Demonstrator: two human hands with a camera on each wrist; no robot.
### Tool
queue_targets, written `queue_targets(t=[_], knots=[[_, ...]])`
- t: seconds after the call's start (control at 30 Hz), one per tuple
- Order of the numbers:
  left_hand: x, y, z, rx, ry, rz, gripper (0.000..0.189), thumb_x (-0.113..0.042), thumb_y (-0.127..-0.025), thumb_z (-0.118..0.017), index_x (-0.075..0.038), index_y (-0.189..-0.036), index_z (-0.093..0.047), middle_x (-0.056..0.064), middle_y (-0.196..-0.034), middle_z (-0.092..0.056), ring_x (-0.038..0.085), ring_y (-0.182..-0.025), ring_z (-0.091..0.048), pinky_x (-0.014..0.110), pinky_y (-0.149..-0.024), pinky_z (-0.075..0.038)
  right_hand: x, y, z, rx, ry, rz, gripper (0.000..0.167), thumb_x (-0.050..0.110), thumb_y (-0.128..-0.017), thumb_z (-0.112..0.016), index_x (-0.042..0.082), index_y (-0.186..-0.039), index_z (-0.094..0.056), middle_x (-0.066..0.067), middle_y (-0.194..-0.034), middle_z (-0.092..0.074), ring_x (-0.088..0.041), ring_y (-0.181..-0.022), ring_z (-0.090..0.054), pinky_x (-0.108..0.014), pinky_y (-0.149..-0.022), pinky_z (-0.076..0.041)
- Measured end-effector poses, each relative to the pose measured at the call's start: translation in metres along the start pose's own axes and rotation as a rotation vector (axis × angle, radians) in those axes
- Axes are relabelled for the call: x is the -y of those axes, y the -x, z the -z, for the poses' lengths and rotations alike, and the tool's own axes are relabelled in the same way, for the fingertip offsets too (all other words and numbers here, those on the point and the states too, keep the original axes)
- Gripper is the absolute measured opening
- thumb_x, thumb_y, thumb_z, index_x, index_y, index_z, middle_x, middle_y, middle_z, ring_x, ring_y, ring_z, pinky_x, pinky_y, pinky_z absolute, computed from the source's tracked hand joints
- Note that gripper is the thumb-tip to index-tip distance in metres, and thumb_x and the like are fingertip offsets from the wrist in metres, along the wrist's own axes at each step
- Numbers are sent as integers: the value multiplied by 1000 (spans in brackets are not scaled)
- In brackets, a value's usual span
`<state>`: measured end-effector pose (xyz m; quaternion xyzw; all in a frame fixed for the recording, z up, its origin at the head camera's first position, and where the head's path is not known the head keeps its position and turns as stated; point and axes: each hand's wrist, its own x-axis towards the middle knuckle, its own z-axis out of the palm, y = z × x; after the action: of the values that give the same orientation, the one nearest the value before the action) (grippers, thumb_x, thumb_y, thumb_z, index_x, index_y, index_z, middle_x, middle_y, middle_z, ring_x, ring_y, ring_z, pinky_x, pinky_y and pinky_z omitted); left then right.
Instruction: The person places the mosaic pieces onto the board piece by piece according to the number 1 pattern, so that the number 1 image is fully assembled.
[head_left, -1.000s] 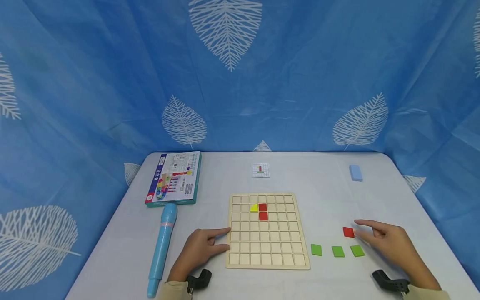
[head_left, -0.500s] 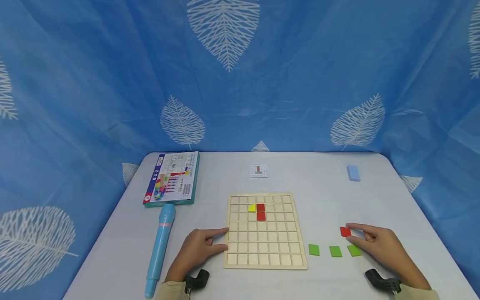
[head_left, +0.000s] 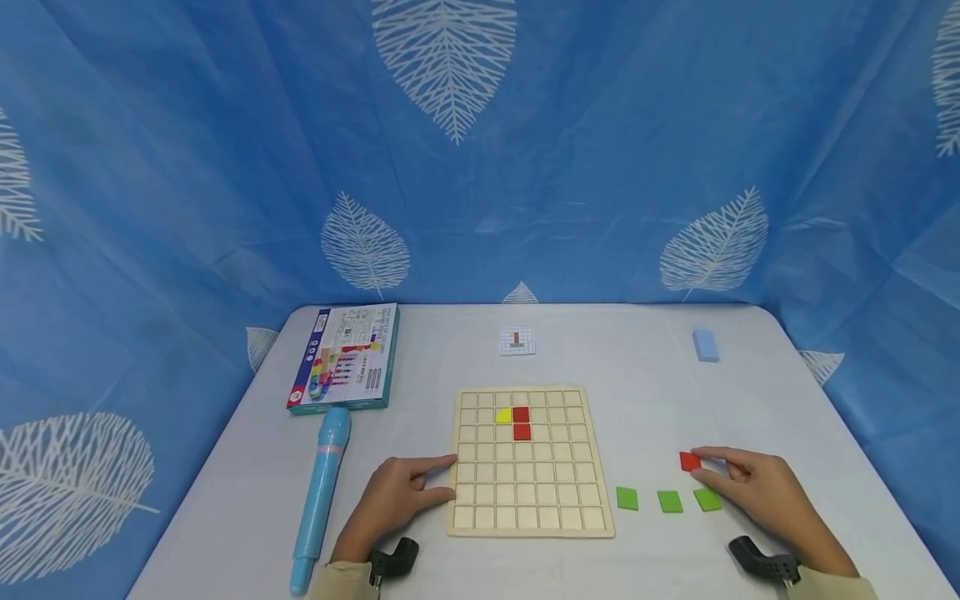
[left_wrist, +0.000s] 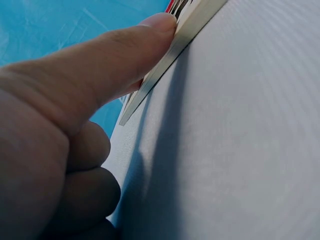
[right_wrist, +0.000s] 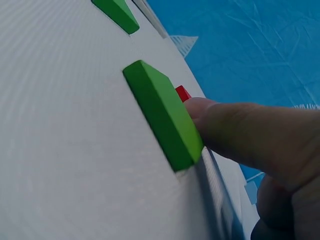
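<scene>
Right hand [head_left: 761,493] is pinching a red square tile [head_left: 687,462], best by opposite edges, while left hand [head_left: 395,497], fingertips apart, is touching a pale wooden grid board [head_left: 527,472].

Left hand [head_left: 397,497] has its thumb [left_wrist: 120,55] and index [head_left: 435,463] poking out with a gap between, other fingers [left_wrist: 90,192] curled under. Right hand [head_left: 767,493] is pinching, thumb and index tips pretty close.

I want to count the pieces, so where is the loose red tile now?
In the head view, the loose red tile is right of the board, pinched by the right hand, just beyond the rightmost green tile.
</scene>
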<state>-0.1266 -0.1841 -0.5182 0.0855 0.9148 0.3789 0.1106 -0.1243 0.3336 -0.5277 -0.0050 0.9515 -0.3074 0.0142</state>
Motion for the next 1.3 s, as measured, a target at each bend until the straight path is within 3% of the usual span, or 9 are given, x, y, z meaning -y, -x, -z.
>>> queue_targets(t=[0.53, 1.07, 1.3], knots=[[2, 0, 0, -3, 5, -33, 51, -47, -82, -83, -28, -128, -74, -11, -51, -37, 4, -47, -28, 22, -47, -26, 4, 2, 6, -13, -11, -61, 56, 52, -87, -78, 8, -121, -76, 3, -60, -40, -11, -55, -36, -29, -50, -29], [2, 0, 2, -11, -9, -39, 50, -47, -82, -83, -30, -128, -74, -12, -52, -37, 4, -48, -28, 23, -48, -26, 21, -3, 12, -95, 36, 69, 37, 33, -85, -85, 9, -112, -79, 5, -57, -37, -10, -51, -33, -28, -47, -27], [2, 1, 1, -13, -8, -40, 50, -47, -82, -83, -31, -128, -74, -12, -53, -37, 4, -49, -28, 24, -48, -26, 35, -6, 12, -94, 36, 98, 37, 34, -84, -86, 12, -113, -79, 5, -57, -35, -11, -52, -33, -29, -48, -27]])
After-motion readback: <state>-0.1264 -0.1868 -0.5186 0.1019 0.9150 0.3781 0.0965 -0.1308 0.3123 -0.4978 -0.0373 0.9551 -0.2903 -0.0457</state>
